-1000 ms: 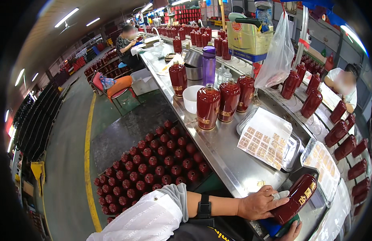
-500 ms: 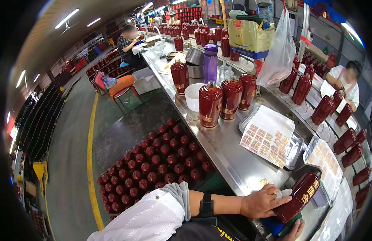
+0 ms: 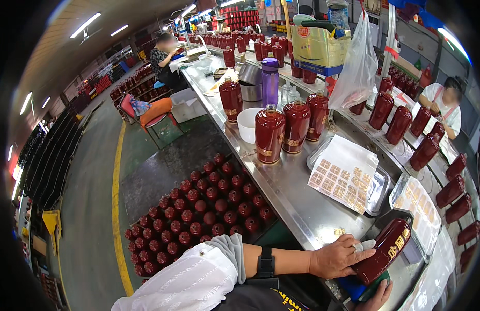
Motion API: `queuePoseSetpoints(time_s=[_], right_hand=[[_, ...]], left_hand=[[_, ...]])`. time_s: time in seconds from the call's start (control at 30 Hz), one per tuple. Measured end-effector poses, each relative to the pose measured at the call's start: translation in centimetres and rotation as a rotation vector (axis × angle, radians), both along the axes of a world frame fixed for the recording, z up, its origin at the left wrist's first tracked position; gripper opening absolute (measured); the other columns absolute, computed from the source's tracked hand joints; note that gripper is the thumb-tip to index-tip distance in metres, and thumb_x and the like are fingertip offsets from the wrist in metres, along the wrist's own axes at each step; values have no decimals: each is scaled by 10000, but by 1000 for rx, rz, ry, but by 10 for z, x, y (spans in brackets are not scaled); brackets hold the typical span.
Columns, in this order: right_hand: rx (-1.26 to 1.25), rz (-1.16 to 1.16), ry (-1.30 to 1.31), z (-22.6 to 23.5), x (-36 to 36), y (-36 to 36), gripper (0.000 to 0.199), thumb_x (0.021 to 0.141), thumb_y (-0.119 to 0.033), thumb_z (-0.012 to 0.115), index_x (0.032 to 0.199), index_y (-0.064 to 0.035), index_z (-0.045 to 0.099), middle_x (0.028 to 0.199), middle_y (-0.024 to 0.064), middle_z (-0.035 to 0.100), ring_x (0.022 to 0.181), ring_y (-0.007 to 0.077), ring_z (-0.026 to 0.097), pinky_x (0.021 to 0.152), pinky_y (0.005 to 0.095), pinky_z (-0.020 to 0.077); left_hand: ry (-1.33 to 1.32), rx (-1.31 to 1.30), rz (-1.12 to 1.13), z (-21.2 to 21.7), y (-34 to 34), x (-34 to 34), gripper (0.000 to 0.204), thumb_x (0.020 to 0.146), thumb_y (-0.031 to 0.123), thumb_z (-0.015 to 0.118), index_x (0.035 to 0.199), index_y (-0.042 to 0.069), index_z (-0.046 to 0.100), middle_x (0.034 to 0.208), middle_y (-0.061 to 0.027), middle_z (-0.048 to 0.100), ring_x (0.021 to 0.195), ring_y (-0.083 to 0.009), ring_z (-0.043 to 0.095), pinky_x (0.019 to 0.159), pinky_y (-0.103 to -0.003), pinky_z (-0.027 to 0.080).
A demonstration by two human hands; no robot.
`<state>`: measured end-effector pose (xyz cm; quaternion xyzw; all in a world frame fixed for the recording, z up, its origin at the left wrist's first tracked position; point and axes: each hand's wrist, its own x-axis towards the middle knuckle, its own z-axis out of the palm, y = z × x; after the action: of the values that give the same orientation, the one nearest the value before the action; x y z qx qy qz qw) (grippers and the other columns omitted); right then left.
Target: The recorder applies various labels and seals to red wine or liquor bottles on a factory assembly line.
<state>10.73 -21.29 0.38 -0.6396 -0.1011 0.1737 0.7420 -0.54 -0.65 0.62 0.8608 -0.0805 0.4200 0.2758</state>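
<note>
A glossy dark red bottle (image 3: 382, 253) with gold characters on its side lies tilted at the bench's near edge. Across its lower part rests my left hand (image 3: 339, 257), fingers pressed round its side, a pale cover on one finger. My right hand (image 3: 377, 297) shows only in part, its fingers curled by a dark green and blue piece (image 3: 361, 288) under the bottle's lower end; what it grips is hidden. Beyond lies a white sheet of gold stickers (image 3: 346, 173) on a metal tray (image 3: 381, 193). A loose gold sticker (image 3: 338, 232) sits on the metal bench (image 3: 286, 193).
Three red bottles (image 3: 270, 136) stand on the bench near a white tub (image 3: 247, 125) and a purple drink bottle (image 3: 269, 83). Many more bottles (image 3: 186, 216) stand low on the left. A line of bottles (image 3: 425, 151) runs along the right, with a co-worker (image 3: 443, 106) beyond.
Bottles in the line on the right have shifted along it toward me. Both hands stay at the bottle with little movement. The view has tilted very slightly.
</note>
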Motion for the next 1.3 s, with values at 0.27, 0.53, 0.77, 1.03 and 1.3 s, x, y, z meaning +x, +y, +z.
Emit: queuePoseSetpoints(time_s=[0.27, 0.53, 0.77, 1.03, 1.3], right_hand=[[-6, 19, -27, 0, 0, -1, 253, 967, -218, 574, 1077, 9, 555, 970, 89, 606, 826, 173, 571, 714, 298, 485], [-54, -12, -39, 0, 2, -1, 257, 958, -229, 592, 1054, 6, 558, 937, 78, 591, 802, 158, 544, 688, 294, 465], [-32, -29, 10, 1, 2, 5, 253, 960, -230, 588, 1061, 0, 562, 944, 77, 593, 816, 162, 547, 697, 296, 466], [-43, -28, 17, 4, -4, -3, 278, 966, -229, 575, 1098, 15, 559, 995, 100, 605, 856, 186, 568, 742, 315, 487], [93, -184, 80, -11, -6, -8, 402, 912, -144, 594, 1266, 14, 489, 1113, 99, 587, 963, 187, 590, 840, 312, 494]], left_hand=[[109, 4, -23, -4, 0, -2, 771, 824, 265, 695, 1480, 57, 346, 1032, -180, 599, 1017, -364, 506, 970, -458, 334], [63, 2, -19, -6, 0, 2, 800, 795, 253, 725, 1482, 71, 359, 1039, -155, 580, 925, -331, 491, 931, -446, 353], [109, -17, -31, -7, 3, 2, 768, 827, 255, 697, 1481, 59, 345, 975, -168, 606, 1024, -361, 494, 974, -461, 334], [82, -30, -34, -7, -7, 0, 817, 756, 230, 751, 1472, 86, 385, 1293, -168, 514, 977, -342, 481, 935, -460, 371], [93, 42, -27, -5, -4, 0, 781, 698, 206, 770, 1401, 42, 473, 1291, -180, 563, 970, -365, 538, 921, -474, 405]])
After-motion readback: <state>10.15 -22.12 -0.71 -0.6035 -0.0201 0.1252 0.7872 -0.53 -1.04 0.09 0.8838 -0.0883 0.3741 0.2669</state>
